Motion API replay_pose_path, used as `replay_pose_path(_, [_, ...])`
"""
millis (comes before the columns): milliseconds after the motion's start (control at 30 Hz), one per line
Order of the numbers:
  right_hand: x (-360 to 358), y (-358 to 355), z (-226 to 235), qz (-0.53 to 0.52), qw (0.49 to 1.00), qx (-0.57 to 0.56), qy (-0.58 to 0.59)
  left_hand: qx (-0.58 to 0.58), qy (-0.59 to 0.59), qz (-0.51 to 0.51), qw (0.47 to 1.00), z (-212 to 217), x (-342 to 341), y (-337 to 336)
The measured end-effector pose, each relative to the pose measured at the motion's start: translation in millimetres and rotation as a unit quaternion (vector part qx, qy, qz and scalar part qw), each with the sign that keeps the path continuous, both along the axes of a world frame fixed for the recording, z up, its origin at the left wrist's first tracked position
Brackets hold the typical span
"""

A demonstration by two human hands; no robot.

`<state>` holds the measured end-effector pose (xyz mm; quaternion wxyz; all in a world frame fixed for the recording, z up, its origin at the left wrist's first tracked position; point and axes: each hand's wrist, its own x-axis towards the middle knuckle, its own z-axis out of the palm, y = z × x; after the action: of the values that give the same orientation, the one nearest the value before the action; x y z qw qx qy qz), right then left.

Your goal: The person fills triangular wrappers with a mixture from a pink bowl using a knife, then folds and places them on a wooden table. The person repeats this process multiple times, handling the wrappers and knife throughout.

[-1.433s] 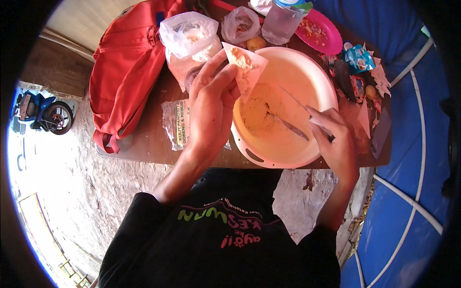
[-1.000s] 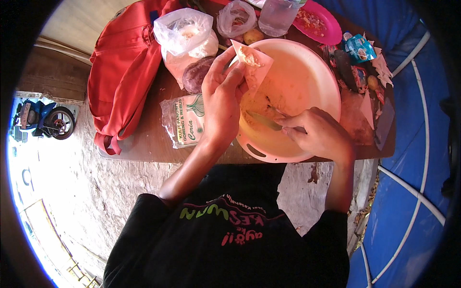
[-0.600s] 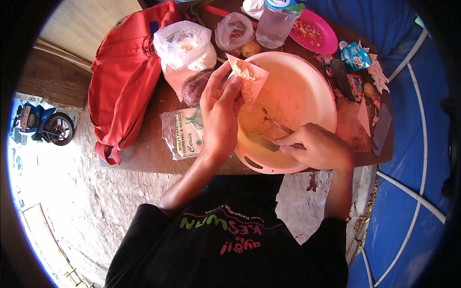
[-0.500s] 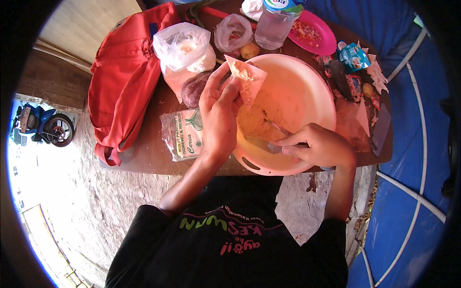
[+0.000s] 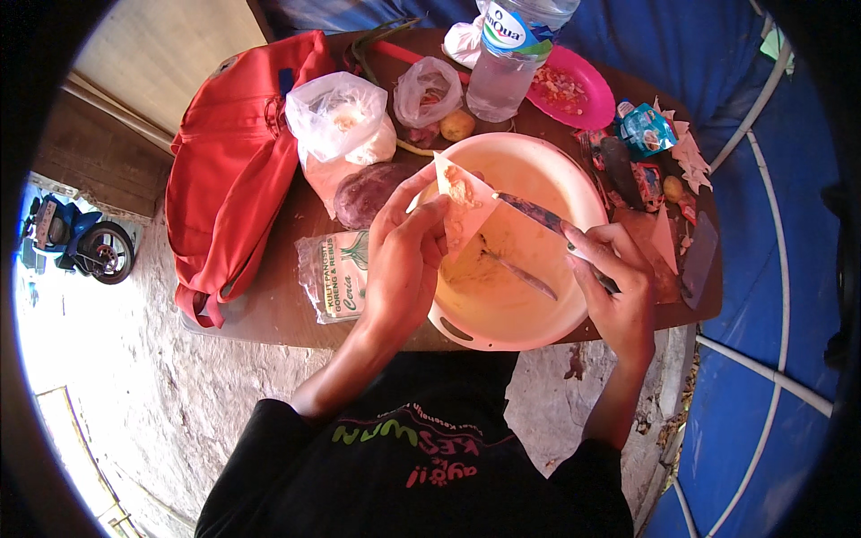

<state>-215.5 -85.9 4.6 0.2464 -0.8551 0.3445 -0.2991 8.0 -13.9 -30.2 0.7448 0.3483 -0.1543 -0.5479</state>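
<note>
My left hand (image 5: 404,247) grips a square wonton wrapper (image 5: 480,215), raised over the left part of the bowl, with a smear of pale orange filling (image 5: 459,186) on it. My right hand (image 5: 619,278) holds a slim knife (image 5: 534,212) with a dark patterned blade, its tip at the wrapper's right corner. Below both hands is a wide pink-white plastic bowl (image 5: 587,193) holding an orange-yellow paste (image 5: 475,282). A metal spoon (image 5: 525,276) leans in that paste. Left of the bowl lies a packet of wrappers (image 5: 345,269) in clear plastic.
A red bag (image 5: 238,161) lies at the table's left. Behind stand plastic bags (image 5: 336,117), a purple tuber (image 5: 368,193), a potato (image 5: 456,125), a water bottle (image 5: 502,81) and a pink plate (image 5: 574,108) of chopped food. Sachets (image 5: 647,130) and a loose wrapper (image 5: 662,242) are at right.
My right hand has lifted the knife out of the bowl and brought its tip up to the wrapper. The spoon stays in the paste. My left hand still holds the wrapper.
</note>
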Motion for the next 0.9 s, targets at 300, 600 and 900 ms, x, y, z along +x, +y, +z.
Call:
replay_pose_path(300, [4, 2, -8, -0.026, 0.996, -0.081, 0.040, 0.001, 0.037, -0.068, 0.997, 7, 2, 4])
replay_pose_path(600, [-9, 4, -10, -0.036, 0.989, -0.126, 0.063, 0.015, 0.053, -0.088, 0.995, 3, 2, 7])
replay_pose_path(900, [-87, -12, -32, -0.315, 0.947, 0.045, -0.033, -0.024, -0.027, -0.016, 0.999, 1, 19, -1])
